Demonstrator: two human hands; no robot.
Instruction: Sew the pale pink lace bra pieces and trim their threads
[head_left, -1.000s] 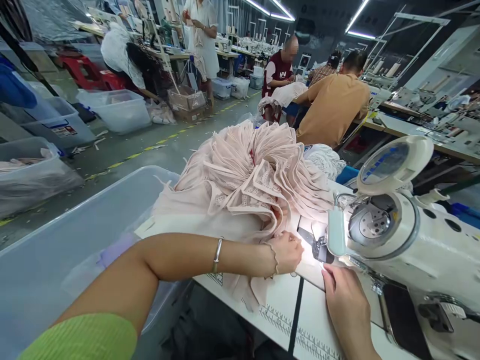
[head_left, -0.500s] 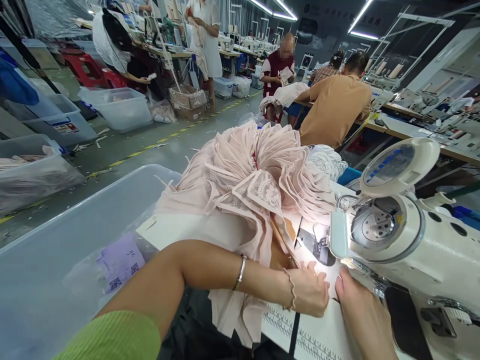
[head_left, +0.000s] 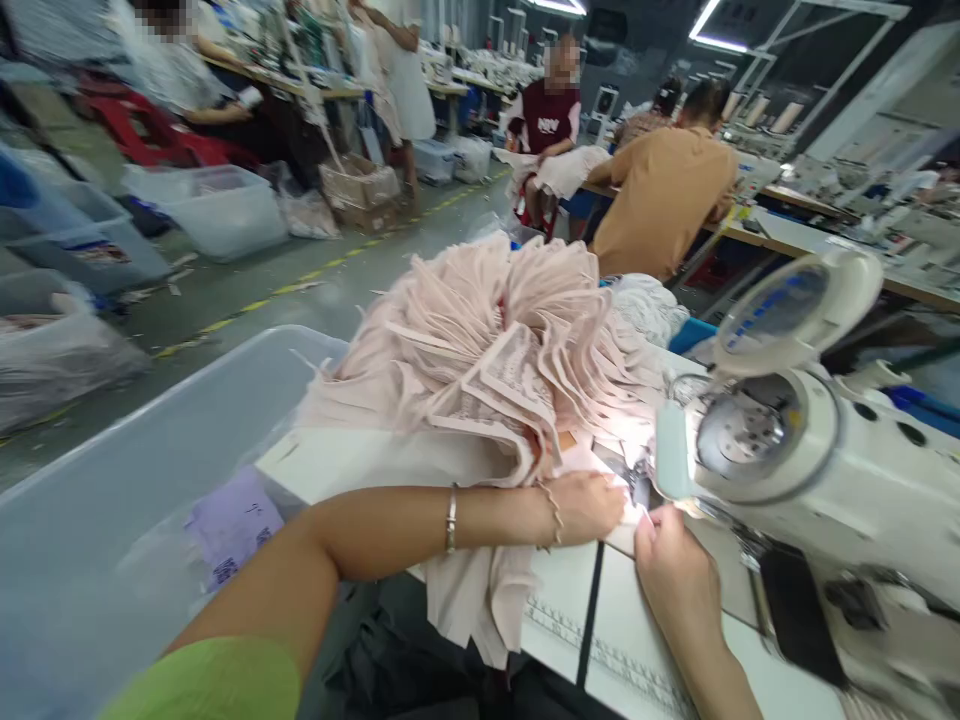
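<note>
A white sewing machine (head_left: 892, 480) stands at the right, its lamp shining on the presser foot (head_left: 639, 482). My left hand (head_left: 589, 505) is closed on a pale pink fabric piece (head_left: 579, 458) just left of the foot, fingers bent over it; the grip is partly blurred. Just in front of the foot, my right hand (head_left: 675, 555) pinches the edge of this fabric between thumb and forefinger. Behind my left arm rises a thick bundle of pale pink lace-trimmed pieces (head_left: 480, 345), and some of its fabric hangs below the forearm over the table's front edge.
A large clear plastic bin (head_left: 172, 415) at the left holds a purple labelled packet (head_left: 234, 525). A ruler strip (head_left: 559, 625) runs along the table front. A dark phone-like slab (head_left: 799, 605) lies right of my hand. Co-workers sit beyond, one in a tan shirt (head_left: 667, 200).
Both hands have moved up toward the presser foot. The right hand, beside the fabric before, now pinches its edge. The whole view has shifted slightly.
</note>
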